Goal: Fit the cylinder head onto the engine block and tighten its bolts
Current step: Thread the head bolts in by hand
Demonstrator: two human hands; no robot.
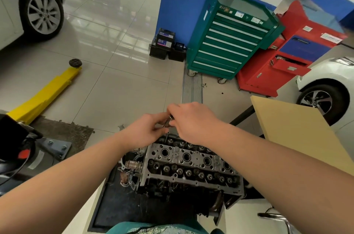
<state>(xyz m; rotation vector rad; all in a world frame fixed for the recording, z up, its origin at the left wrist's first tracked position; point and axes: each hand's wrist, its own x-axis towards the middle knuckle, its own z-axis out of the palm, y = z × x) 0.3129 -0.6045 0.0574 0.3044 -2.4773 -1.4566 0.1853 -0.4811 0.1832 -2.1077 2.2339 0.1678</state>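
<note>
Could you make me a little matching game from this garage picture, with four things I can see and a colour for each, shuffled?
Things:
1. Tool cabinet with many drawers
2. Lift arm lying on the floor
3. Lower cabinet beside it
4. Wall panel behind the batteries

Colours:
A. Blue
B. Yellow
C. Green
D. Red

Pairs: 1-C, 2-B, 3-D, 4-A
</note>
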